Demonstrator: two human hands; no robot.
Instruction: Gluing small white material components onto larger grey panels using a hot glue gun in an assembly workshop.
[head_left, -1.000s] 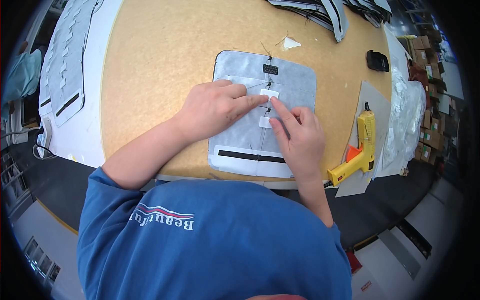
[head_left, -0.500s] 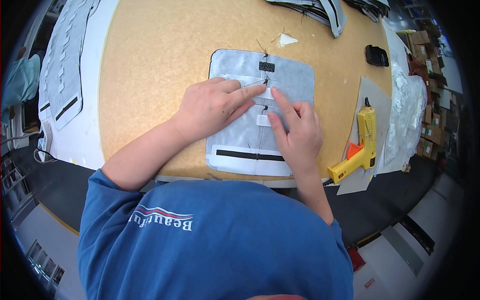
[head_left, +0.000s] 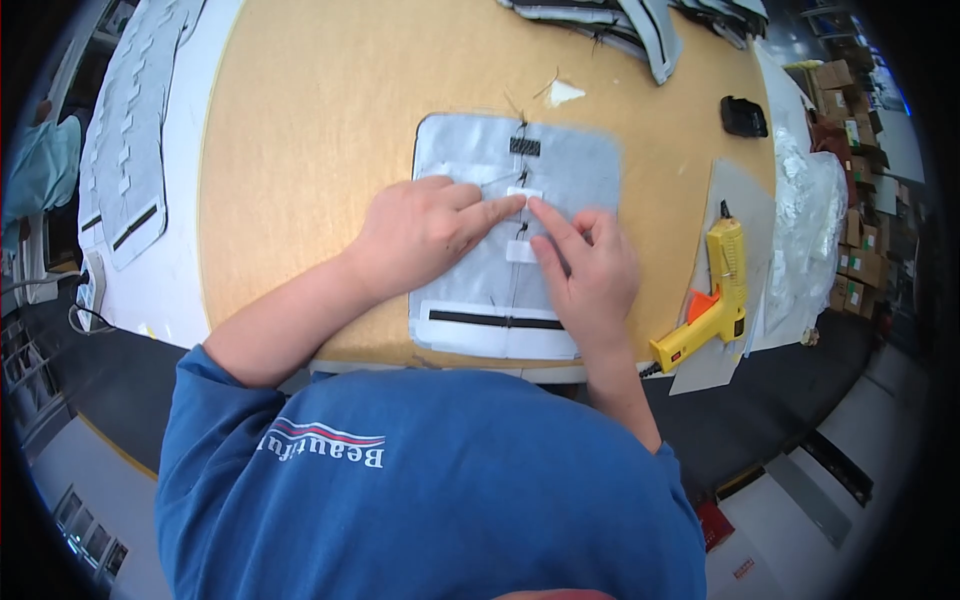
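A grey fabric panel (head_left: pixel 578 160) with rounded corners and a dark edge lies flat on the tabletop. Down its middle run a thin wire, a black textured patch (head_left: pixel 524 147) and two small white tabs. My left hand (head_left: pixel 415 235) reaches in with its index finger stretched onto the upper white tab (head_left: pixel 524 191), the other fingers curled. Beside that fingertip, my right hand (head_left: pixel 598 270) touches the tab's lower edge with its index finger, thumb apart. The lower white tab (head_left: pixel 520 251) sits just left of the right thumb. Near the front edge is a white band with a black strip (head_left: pixel 495 320).
A yellow glue gun (head_left: pixel 728 285) with an orange trigger rests on a grey board at the right. Behind it stand a black tray (head_left: pixel 744 116) and clear plastic wrap (head_left: pixel 815 220). More panels (head_left: pixel 640 35) are piled at the back; others (head_left: pixel 130 150) lie at the left.
Both index fingertips have slid toward me on the upper tab, from its top edge and right end to its lower part. The whole view has shifted slightly.
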